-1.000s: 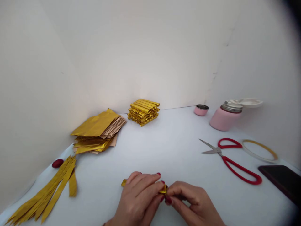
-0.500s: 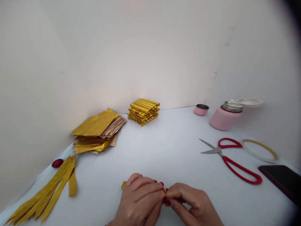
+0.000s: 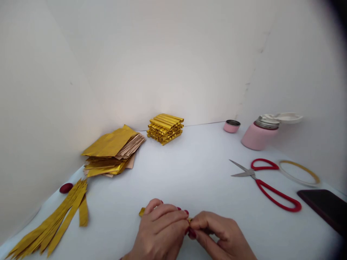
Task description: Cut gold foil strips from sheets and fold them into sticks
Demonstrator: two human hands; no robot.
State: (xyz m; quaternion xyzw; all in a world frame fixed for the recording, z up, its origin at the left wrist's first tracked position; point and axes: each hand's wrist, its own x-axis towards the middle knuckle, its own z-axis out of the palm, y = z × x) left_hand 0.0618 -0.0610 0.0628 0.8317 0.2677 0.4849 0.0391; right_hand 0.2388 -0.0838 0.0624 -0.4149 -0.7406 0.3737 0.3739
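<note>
My left hand point(image 3: 162, 231) lies over a narrow gold piece point(image 3: 141, 211), its fingers pressed together on it; one end sticks out at the left. The thumb and forefinger of my right hand point(image 3: 219, 231) pinch the piece's other end, close against my left fingertips. Most of the piece is hidden under my left hand. At the left lie gold strips point(image 3: 63, 215) in a loose fan. Behind them sits a pile of gold sheets point(image 3: 111, 144) with tan undersides. Gold tubes point(image 3: 165, 126) are stacked crosswise at the back.
Open scissors point(image 3: 253, 172) with red handles lie at the right, beside a tape ring point(image 3: 299, 171) and a dark phone point(image 3: 325, 207). A pink bottle point(image 3: 258, 135) and pink cup-like cap point(image 3: 231, 126) stand behind. A dark red oval object point(image 3: 66, 187) is at the left edge.
The gold piece's left end has shifted very slightly left. Both hands keep nearly the same place and hold.
</note>
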